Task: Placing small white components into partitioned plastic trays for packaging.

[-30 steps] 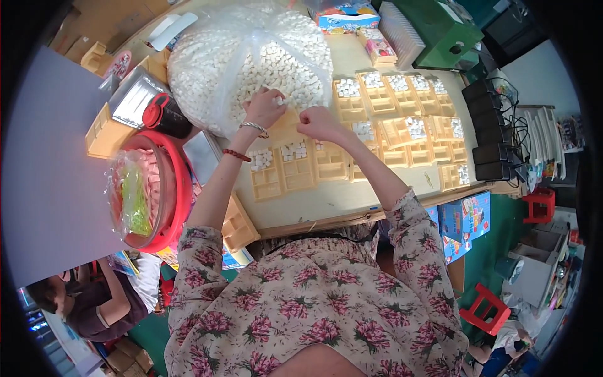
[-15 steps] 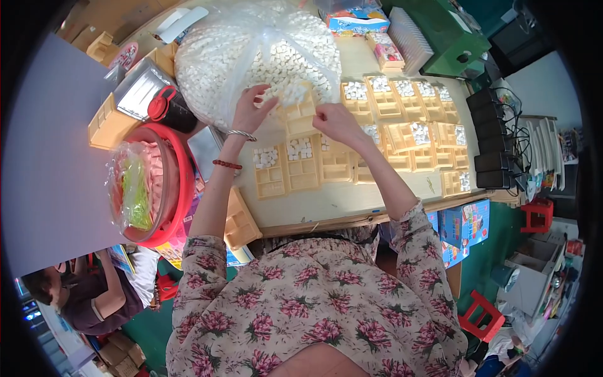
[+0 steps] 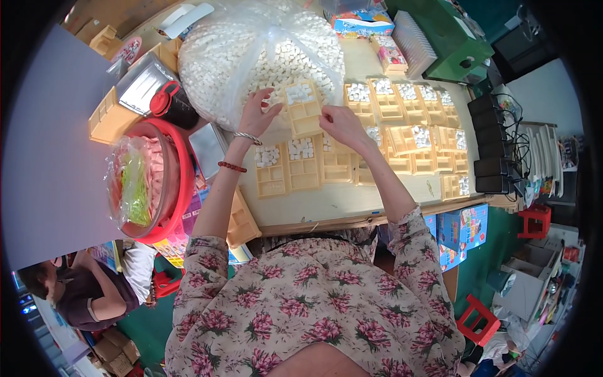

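Observation:
A cream compartment tray [image 3: 305, 127] is held up in front of the big clear bag [image 3: 210, 81] of small white cube-like pieces. My right hand [image 3: 347, 129] pinches the tray's right edge with closed fingers. White pieces [image 3: 300, 93] fill its far compartment, while the nearer compartments are bare. To the left of the tray my left hand [image 3: 256, 116] is open, thumb and fingers apart and nothing visible in them. Below it on the table lie similar trays [image 3: 303, 176], with white pieces in their far compartments.
Rows of part-filled trays [image 3: 411, 139] cover the table's right side, some stacked at an angle. A red basin [image 3: 183, 188] with pink pieces and a black bottle with a red lid [image 3: 173, 107] stand left. Black boxes with cables [image 3: 493, 138] line the right edge. A person [image 3: 94, 289] sits lower left.
The held tray has tipped more level, and the white pieces, blurred before, now sit in its far compartment. My left hand has drawn slightly away from the bag.

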`<state>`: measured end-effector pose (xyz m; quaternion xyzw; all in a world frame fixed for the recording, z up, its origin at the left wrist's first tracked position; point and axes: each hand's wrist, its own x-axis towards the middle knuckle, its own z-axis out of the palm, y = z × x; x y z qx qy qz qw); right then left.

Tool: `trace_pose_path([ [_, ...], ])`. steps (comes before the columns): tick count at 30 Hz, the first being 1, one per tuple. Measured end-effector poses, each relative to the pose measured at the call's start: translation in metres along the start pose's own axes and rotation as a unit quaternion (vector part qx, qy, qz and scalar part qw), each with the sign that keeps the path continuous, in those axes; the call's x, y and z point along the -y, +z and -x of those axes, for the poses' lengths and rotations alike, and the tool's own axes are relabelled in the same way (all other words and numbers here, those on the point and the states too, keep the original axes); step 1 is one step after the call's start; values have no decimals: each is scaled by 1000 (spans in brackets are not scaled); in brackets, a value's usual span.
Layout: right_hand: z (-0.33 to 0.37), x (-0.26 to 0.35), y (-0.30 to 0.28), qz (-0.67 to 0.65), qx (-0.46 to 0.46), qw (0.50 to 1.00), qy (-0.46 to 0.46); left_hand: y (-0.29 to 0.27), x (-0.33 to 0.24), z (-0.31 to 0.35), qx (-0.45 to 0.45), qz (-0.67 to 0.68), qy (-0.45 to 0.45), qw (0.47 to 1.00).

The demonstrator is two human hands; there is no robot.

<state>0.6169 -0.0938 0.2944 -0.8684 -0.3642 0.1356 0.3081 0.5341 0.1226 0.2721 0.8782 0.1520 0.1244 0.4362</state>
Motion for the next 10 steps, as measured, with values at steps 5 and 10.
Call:
trace_pose_path([
  [5, 3, 4, 4, -12, -11, 1000, -5, 6, -11, 1, -8, -7, 40, 999],
  [10, 8, 9, 9, -18, -23, 999, -21, 10, -15, -5, -4, -70, 92, 993],
])
